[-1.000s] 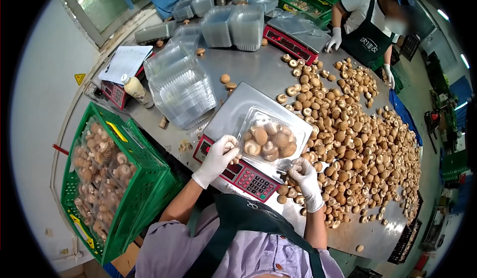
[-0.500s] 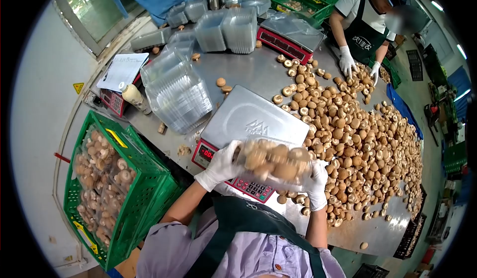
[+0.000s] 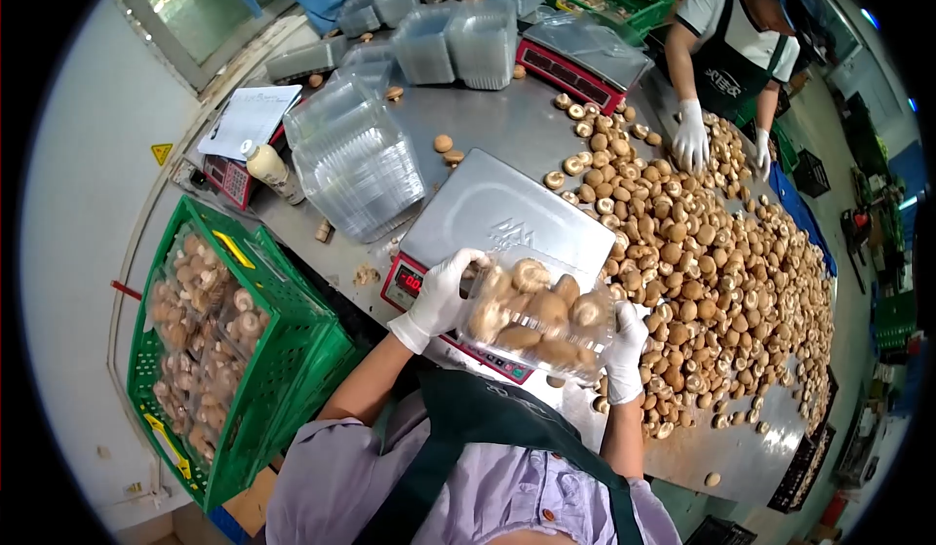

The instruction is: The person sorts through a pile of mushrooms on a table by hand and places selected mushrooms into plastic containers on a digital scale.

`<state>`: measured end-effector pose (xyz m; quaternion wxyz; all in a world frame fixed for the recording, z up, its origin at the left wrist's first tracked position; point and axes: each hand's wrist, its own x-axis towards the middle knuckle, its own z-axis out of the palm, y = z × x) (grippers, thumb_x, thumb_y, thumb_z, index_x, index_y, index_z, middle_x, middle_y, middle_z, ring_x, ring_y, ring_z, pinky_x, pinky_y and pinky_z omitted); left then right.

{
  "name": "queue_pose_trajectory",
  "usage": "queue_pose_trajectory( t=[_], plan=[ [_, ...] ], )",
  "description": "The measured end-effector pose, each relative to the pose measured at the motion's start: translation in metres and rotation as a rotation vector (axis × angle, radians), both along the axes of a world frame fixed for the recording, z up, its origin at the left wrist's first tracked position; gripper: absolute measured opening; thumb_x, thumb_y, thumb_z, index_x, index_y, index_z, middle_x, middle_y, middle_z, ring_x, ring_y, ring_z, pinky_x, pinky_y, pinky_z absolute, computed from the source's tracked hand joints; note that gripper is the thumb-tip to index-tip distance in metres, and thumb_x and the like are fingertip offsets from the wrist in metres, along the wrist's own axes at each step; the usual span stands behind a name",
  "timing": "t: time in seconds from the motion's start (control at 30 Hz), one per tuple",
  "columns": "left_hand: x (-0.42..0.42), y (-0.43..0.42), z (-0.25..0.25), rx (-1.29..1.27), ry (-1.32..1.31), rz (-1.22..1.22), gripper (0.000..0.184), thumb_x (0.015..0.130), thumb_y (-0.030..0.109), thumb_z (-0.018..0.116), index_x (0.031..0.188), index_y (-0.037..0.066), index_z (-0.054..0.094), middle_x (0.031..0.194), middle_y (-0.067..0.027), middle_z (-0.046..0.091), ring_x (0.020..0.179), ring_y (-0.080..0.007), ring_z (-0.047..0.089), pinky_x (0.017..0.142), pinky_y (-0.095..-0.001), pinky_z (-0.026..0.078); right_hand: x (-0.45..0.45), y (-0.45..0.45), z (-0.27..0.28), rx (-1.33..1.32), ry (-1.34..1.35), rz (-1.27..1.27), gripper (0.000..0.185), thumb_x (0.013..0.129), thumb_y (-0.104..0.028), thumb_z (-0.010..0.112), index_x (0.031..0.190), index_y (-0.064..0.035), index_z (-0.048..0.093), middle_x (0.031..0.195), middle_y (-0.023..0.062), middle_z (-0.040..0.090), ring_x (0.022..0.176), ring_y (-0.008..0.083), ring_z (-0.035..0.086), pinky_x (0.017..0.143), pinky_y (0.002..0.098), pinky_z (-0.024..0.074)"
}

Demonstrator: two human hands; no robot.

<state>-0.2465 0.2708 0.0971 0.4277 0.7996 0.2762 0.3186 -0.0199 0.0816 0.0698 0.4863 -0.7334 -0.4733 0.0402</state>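
Observation:
Between my two white-gloved hands is a clear plastic punnet of mushrooms, held above the near side of a scale. My left hand grips the punnet's left end, and my right hand is closed on its right end. Brown caps and pale stems show through the plastic, slightly blurred. The scale has a bare steel plate with a red body, and its lit red display is partly covered by my left hand. A wide heap of loose mushrooms spreads over the table to the right of the scale.
At left stands a green crate with packed mushroom punnets. Stacked empty punnets, a bottle and a paper sheet lie beyond it. A second scale is at the back. Across the heap, a co-worker has gloved hands on mushrooms.
The punnet has tilted, so more of its mushrooms show, with both my hands still on its ends. The view has shifted slightly. The co-worker's hands have moved a little over the heap.

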Motion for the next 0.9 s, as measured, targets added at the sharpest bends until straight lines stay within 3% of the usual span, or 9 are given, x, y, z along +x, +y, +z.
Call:
queue_pose_trajectory(
  t=[0.07,0.2,0.27,0.33,0.4,0.67,0.7,0.83,0.9],
  plan=[
    [-0.005,0.006,-0.006,-0.307,-0.087,-0.084,0.034,0.077,0.017,0.077,0.099,0.002,0.056,0.082,-0.0066,0.064,0.071,-0.0083,0.06,0.067,-0.0239,0.05,-0.012,0.001,0.011,-0.108,0.42,0.053,0.025,0.075,-0.003,0.074,0.097,-0.0017,0.061,0.084,0.0033,0.065,0.072,0.0116,0.061,0.061,0.0271,0.0495],
    [-0.014,-0.001,0.007,-0.572,-0.015,0.084,0.028,0.082,0.025,0.072,0.078,0.0,0.061,0.063,-0.0015,0.059,0.061,-0.0049,0.055,0.056,-0.0232,0.043,-0.027,0.007,0.03,-0.357,0.912,0.2,0.016,0.088,-0.008,0.063,0.101,-0.0008,0.057,0.078,0.0048,0.065,0.064,0.0091,0.059,0.056,0.0208,0.0462],
    [-0.017,-0.002,0.005,-0.298,0.342,0.208,0.034,0.085,0.032,0.068,0.078,-0.001,0.063,0.063,-0.0024,0.062,0.059,-0.0083,0.058,0.056,-0.0262,0.044,-0.026,0.013,0.025,-0.498,0.806,0.299,0.016,0.09,-0.016,0.063,0.097,-0.0013,0.059,0.077,0.0041,0.064,0.065,0.0077,0.056,0.057,0.02,0.044],
    [-0.025,0.003,0.001,-0.355,0.341,0.225,0.038,0.087,0.036,0.064,0.081,-0.002,0.066,0.065,-0.0051,0.064,0.06,-0.0116,0.06,0.057,-0.028,0.046,-0.016,0.013,0.041,-0.712,0.849,0.492,0.02,0.09,-0.017,0.064,0.1,-0.0003,0.061,0.078,0.0035,0.064,0.066,0.0079,0.056,0.06,0.0217,0.0453],
    [-0.038,0.0,0.001,-0.658,0.205,0.217,0.034,0.088,0.033,0.064,0.083,-0.001,0.067,0.067,-0.0064,0.065,0.062,-0.0112,0.061,0.059,-0.0268,0.047,-0.005,0.011,0.036,-0.495,0.742,0.58,0.021,0.09,-0.024,0.064,0.097,-0.0034,0.067,0.075,0.0006,0.064,0.058,0.004,0.051,0.047,0.0189,0.0374],
    [-0.044,-0.045,-0.006,-0.914,0.174,-0.102,0.032,0.093,0.035,0.057,0.098,0.005,0.066,0.083,-0.0026,0.068,0.074,-0.0088,0.063,0.063,-0.0211,0.048,0.067,0.049,0.034,-0.161,0.775,0.088,0.022,0.097,-0.021,0.053,0.106,-0.0048,0.064,0.086,-0.0004,0.067,0.046,-0.0005,0.035,0.04,0.0154,0.0255],
    [-0.04,-0.053,-0.013,-0.93,0.271,-0.184,0.033,0.093,0.036,0.056,0.102,0.006,0.065,0.085,-0.002,0.068,0.077,-0.0087,0.063,0.064,-0.0219,0.048,0.073,0.055,0.038,-0.22,0.829,0.139,0.028,0.095,-0.02,0.056,0.116,-0.0024,0.062,0.088,-0.0033,0.065,0.065,0.0035,0.052,0.057,0.0169,0.0402],
    [-0.024,-0.073,-0.016,-1.018,0.205,-0.276,0.05,0.093,0.041,0.056,0.127,0.005,0.049,0.112,-0.0097,0.06,0.093,-0.0147,0.062,0.075,-0.0296,0.05,0.067,0.082,0.029,-0.359,0.655,0.28,0.035,0.095,-0.021,0.056,0.123,-0.0005,0.058,0.105,0.0041,0.065,0.089,0.0082,0.054,0.08,0.0205,0.0426],
    [-0.022,-0.075,-0.015,-1.049,0.147,-0.193,0.065,0.092,0.044,0.057,0.137,0.003,0.035,0.124,-0.0144,0.052,0.101,-0.0189,0.06,0.08,-0.0332,0.051,0.061,0.081,0.018,-0.348,0.628,0.372,0.031,0.094,-0.022,0.058,0.118,-0.0025,0.061,0.095,0.0029,0.067,0.069,0.0041,0.053,0.06,0.0173,0.0413]
  ],
)
